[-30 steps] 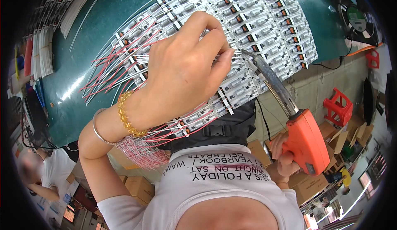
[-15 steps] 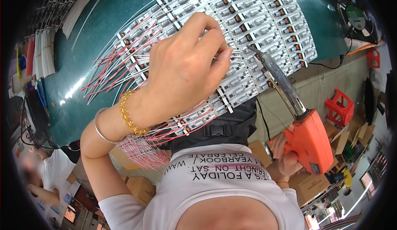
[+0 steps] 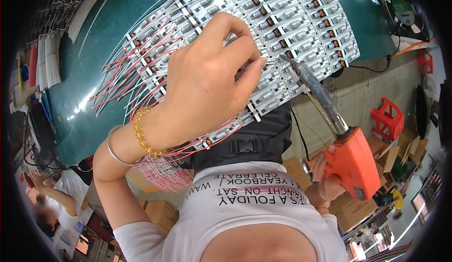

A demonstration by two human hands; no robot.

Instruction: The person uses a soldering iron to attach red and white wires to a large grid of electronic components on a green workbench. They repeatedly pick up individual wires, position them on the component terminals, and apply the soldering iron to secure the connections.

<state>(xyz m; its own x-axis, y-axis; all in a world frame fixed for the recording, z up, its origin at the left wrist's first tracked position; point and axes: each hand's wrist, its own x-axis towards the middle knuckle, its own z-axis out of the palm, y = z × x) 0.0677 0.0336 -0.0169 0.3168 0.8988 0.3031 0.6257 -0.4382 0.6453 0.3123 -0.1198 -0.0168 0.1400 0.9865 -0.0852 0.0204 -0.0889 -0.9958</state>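
Note:
A broad panel of small silver circuit boards (image 3: pixel 294 36), carrying rows of grey cylinders and orange-and-black parts, lies on the green table. My left hand (image 3: pixel 212 73) rests over its middle, thumb and fingers pinched on thin white wires (image 3: pixel 267 61) whose ends poke out past the fingertips. In my right hand (image 3: pixel 326 179) is an orange soldering gun (image 3: pixel 356 163), gripped by its handle. Its long dark barrel reaches up and left, with a thin brass-coloured tube beside it. The tip sits at the boards just right of my left fingertips. My left palm hides part of the panel.
Loose red and white wires (image 3: pixel 115 85) fan out at the panel's left side. Bundled white wires (image 3: pixel 48 66) lie on the green table (image 3: pixel 77 113) further left. A black fan (image 3: pixel 404 17) stands far right, above a red stool (image 3: pixel 388 118). Another person (image 3: pixel 63 193) is at lower left.
The panel and its wires have shifted slightly left. Both hands keep nearly the same pose, and the soldering tip stays by the left fingertips. The person at lower left has raised an arm.

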